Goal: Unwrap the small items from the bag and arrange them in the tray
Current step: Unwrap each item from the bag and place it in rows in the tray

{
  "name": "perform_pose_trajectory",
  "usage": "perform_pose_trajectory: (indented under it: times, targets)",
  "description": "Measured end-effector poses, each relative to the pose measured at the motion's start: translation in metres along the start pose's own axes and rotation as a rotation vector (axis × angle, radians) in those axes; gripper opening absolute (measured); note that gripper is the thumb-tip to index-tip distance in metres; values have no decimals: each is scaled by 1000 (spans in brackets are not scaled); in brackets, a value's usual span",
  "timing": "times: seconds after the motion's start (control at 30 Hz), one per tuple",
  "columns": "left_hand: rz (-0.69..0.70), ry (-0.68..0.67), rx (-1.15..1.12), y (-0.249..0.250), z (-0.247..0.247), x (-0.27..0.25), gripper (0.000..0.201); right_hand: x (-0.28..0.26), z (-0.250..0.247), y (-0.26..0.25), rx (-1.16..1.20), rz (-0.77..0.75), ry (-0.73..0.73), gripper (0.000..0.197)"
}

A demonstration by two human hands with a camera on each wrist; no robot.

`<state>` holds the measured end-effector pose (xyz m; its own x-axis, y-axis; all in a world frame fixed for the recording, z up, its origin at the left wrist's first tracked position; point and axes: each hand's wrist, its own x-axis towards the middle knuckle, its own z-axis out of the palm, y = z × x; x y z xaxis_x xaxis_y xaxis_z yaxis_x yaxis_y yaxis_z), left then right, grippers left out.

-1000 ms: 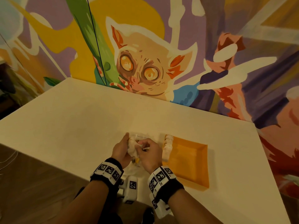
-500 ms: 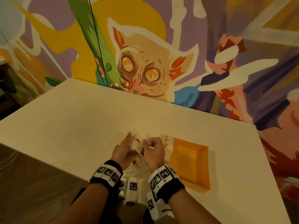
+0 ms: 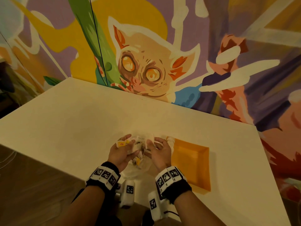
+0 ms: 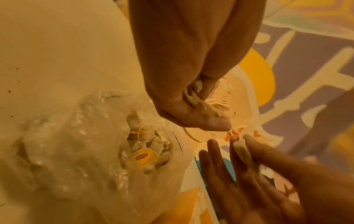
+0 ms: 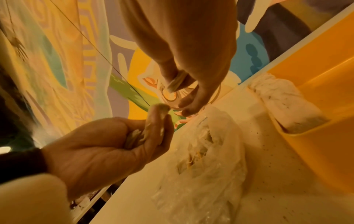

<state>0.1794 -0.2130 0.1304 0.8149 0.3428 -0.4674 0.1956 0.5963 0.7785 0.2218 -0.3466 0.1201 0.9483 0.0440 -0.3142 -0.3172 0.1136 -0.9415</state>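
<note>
A clear plastic bag (image 3: 137,162) of tea bags with yellow tags lies on the white table, below both hands. My left hand (image 3: 125,142) grips a small bunch of tea bags (image 3: 121,144), their yellow tags showing at the fingertips. My right hand (image 3: 151,141) pinches one tea bag (image 5: 176,84) between thumb and fingers. In the left wrist view the bag (image 4: 76,144) gapes open with a yellow tag (image 4: 144,156) inside. The orange tray (image 3: 195,170) sits just right of my right hand, with a row of tea bags (image 3: 170,141) along its left wall.
The white table (image 3: 65,121) stands against a painted mural wall (image 3: 146,62). Its near edge runs under my wrists, with wooden floor (image 3: 32,193) to the lower left. The tray's wall (image 5: 316,136) stands close beside the plastic bag (image 5: 206,159).
The hands were pressed together on one clump of tea bags. They have drawn apart, each keeping part of it, and the yellow tags now show in the left hand.
</note>
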Motion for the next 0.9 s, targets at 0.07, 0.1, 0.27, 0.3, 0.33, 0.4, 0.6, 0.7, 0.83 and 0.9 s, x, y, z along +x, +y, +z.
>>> perform_pose_trajectory:
  times: [0.07,0.1,0.27,0.3,0.33,0.4,0.6,0.7,0.83,0.9]
  targets:
    - [-36,-28,-13,4,-3,3,31,-3,-7,-4,60,9,-64,27]
    - [-65,-39,-5,7,-3,3,32,-4,-9,-5,72,2,-79,27]
    - [-259,-95,-124,18,3,-3,17,-9,-21,-8,-8,-59,-78,7]
    - [-301,-122,-177,20,3,-4,22,-7,-23,-7,-55,-82,-70,9]
    - [-342,-156,-228,22,3,-4,32,-6,-26,-6,-104,-105,-64,10]
    - [-402,-193,-286,24,5,-3,42,-5,-28,-4,-185,-146,-71,12]
    - [-267,-114,-40,21,26,0,11,-12,-23,-11,-83,-80,-125,11]
    - [-202,-101,29,16,24,1,21,-12,-18,-9,-74,-21,-167,12]
    - [-102,-137,155,17,24,-8,16,-9,-17,-10,-77,-10,-185,8]
    - [-49,-175,253,18,27,-12,18,-8,-19,-10,-99,-29,-184,10]
